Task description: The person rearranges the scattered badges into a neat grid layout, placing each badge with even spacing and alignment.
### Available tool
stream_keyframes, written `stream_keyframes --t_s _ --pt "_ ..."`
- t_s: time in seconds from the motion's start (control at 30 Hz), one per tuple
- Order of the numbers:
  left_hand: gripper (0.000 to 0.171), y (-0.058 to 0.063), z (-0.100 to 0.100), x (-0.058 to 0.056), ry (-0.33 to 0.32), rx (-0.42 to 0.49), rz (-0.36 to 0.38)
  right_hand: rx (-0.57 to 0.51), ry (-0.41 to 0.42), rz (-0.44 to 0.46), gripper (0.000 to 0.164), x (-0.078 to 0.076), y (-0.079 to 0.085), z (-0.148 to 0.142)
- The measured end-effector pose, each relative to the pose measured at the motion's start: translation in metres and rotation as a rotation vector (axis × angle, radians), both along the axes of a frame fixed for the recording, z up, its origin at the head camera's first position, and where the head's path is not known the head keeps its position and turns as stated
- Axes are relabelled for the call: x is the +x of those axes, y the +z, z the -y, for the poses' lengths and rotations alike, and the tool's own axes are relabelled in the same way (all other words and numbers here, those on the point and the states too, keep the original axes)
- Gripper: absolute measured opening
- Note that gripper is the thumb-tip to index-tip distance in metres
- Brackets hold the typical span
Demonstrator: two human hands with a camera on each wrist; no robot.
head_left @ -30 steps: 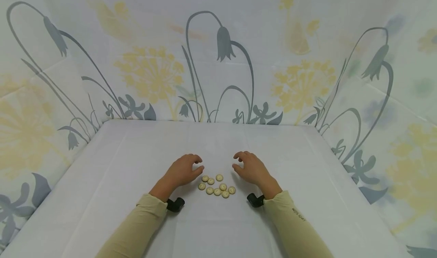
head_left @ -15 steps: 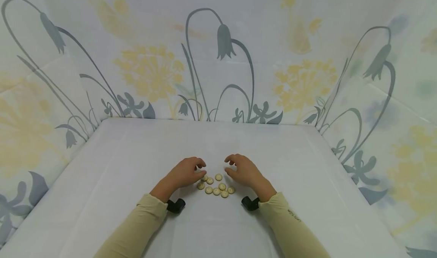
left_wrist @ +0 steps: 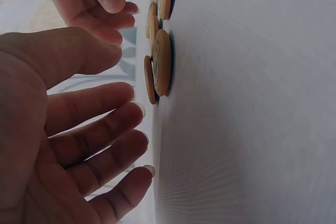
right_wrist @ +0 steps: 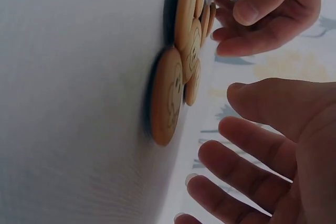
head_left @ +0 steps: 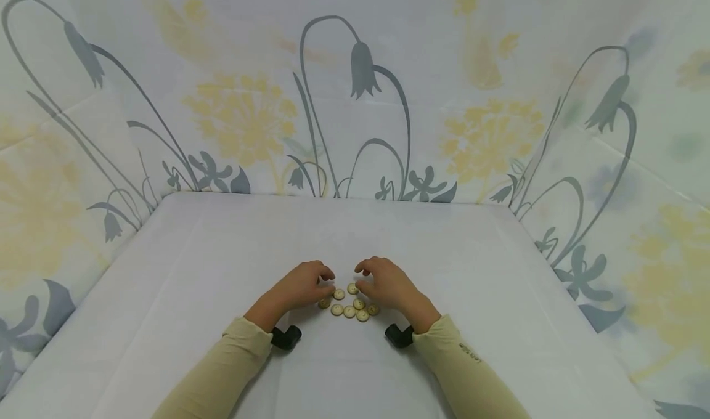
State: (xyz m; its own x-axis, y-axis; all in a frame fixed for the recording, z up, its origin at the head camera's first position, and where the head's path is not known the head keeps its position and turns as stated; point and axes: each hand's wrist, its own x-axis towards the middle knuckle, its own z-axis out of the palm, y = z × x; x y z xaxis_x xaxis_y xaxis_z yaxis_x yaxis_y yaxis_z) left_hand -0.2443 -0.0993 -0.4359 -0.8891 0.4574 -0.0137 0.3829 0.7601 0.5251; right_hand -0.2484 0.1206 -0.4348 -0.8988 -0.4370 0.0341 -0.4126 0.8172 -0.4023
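Several small round wooden discs [head_left: 336, 310] lie flat in a loose cluster on the white cloth. A dark line drawing marks the top of a near disc [right_wrist: 169, 98] in the right wrist view. My left hand [head_left: 302, 285] hovers at the cluster's left edge, fingers loosely bent and holding nothing; it hides part of the left discs. From the right, my right hand [head_left: 390, 285] reaches over the cluster's far side, its thumb tip overlapping the far disc [head_left: 352, 288] in the head view. Its relaxed fingers [right_wrist: 241, 150] are spread around nothing.
White cloth [head_left: 355, 370] covers the table, backed by a flower-printed curtain [head_left: 355, 98] along the far edge and both sides. A black wrist camera [head_left: 286, 337] sits under the left cuff, and another black camera [head_left: 399, 336] under the right.
My right hand has moved left and slightly nearer, up to the far disc. My left hand has shifted a little right and nearer, covering a left disc. The discs stay put.
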Motion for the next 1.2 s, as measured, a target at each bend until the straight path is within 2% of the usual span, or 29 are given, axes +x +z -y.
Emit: stream_keyframes --t_s 0.43,0.87,1.2 --pt "0.025 -0.001 -0.001 0.002 -0.024 0.019 0.008 0.025 0.049 0.039 0.029 0.003 0.002 0.008" --pt "0.02 0.0 -0.003 0.001 0.004 0.021 0.023 0.069 0.068 0.007 0.026 0.004 0.005 0.014" --pt "0.019 -0.005 -0.004 0.0 0.016 0.026 0.016 0.091 0.06 -0.019 0.023 0.004 0.001 0.016"
